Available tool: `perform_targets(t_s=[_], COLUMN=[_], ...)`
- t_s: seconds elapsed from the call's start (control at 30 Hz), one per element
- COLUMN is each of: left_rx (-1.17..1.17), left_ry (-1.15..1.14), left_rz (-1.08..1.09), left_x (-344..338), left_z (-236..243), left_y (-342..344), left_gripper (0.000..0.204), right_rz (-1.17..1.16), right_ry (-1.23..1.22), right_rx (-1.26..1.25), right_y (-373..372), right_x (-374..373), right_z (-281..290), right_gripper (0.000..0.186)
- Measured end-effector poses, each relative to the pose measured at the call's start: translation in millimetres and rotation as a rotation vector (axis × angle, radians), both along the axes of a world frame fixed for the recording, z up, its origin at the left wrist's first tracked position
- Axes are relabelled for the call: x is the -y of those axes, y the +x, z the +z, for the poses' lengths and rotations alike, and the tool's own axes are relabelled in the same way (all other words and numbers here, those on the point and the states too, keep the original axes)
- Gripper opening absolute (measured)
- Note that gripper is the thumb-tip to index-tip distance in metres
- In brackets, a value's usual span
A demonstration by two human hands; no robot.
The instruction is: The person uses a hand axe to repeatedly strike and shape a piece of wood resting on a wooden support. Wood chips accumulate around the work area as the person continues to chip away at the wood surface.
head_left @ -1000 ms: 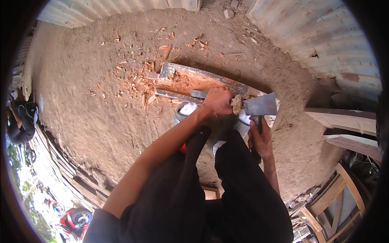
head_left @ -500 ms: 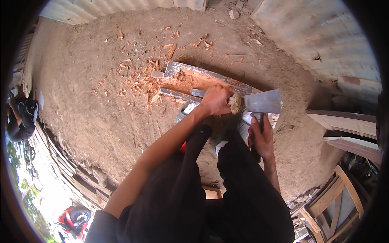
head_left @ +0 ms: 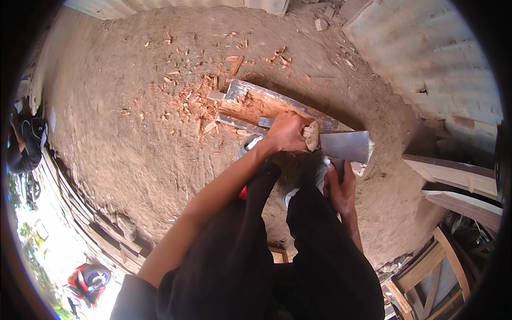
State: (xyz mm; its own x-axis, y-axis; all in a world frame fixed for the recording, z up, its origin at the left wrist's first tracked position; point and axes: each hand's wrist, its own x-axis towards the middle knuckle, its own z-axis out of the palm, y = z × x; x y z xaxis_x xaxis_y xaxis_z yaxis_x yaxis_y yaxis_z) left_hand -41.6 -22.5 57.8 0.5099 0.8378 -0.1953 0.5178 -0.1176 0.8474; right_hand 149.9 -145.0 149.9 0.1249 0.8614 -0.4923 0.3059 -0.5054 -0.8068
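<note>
A hollowed length of timber (head_left: 256, 101) with dark, worn outer faces lies on the ground by my feet, its inside raw reddish wood. My left hand (head_left: 290, 132) is closed around a chisel; its flat metal blade (head_left: 263, 122) points left over the trough and its frayed, pale handle end (head_left: 311, 136) sticks out to the right. Just right of that end is the broad steel head of a hatchet (head_left: 345, 146), its side face up. My right hand (head_left: 341, 186) is wrapped around the hatchet's dark handle, below the head. Whether the hatchet touches the chisel, I cannot tell.
Wood chips (head_left: 197, 101) are scattered on the dirt floor left of the timber. Corrugated metal sheets (head_left: 421, 58) stand at the far right, with boards (head_left: 453, 173) below them. A wooden frame (head_left: 426, 266) leans at lower right. A person (head_left: 26, 136) sits at far left, above a red motorcycle (head_left: 85, 282).
The view has shifted a little, so the ground and timber sit further right. The hatchet head has dropped slightly toward me and turned. My left hand keeps its hold on the chisel.
</note>
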Motion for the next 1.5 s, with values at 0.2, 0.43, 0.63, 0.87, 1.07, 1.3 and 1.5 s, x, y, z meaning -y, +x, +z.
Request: perform_targets(t_s=[0.2, 0.43, 0.63, 0.87, 1.07, 1.3, 1.5], left_rx=[-0.005, -0.016, -0.106, -0.139, -0.109, -0.17, -0.113], left_ry=[0.043, 0.048, 0.007, 0.027, 0.034, 0.069, 0.092], left_rz=[-0.003, 0.003, -0.039, -0.059, -0.039, -0.065, -0.023], left_x=[2, -1, 2, 0, 1, 0, 8], left_z=[-3, -1, -4, -3, 0, -7, -11], left_y=[-3, 2, -6, -3, -2, -1, 1], left_gripper=[0.03, 0.03, 0.028, 0.038, 0.045, 0.048, 0.035], right_rz=[-0.06, -0.272, 0.034, 0.083, -0.213, -0.479, -0.005], right_ry=[0.183, 0.222, 0.08, 0.016, 0.167, 0.257, 0.016], right_rx=[-0.003, -0.181, 0.016, 0.007, -0.132, -0.389, -0.083], right_y=[-14, -18, 2, -6, -22, -20, 12], right_x=[4, 4, -7, -14, 0, -9, -7], right_z=[-14, -18, -18, -18, -25, -18, -40], right_gripper=[0.021, 0.023, 0.021, 0.02, 0.027, 0.033, 0.032])
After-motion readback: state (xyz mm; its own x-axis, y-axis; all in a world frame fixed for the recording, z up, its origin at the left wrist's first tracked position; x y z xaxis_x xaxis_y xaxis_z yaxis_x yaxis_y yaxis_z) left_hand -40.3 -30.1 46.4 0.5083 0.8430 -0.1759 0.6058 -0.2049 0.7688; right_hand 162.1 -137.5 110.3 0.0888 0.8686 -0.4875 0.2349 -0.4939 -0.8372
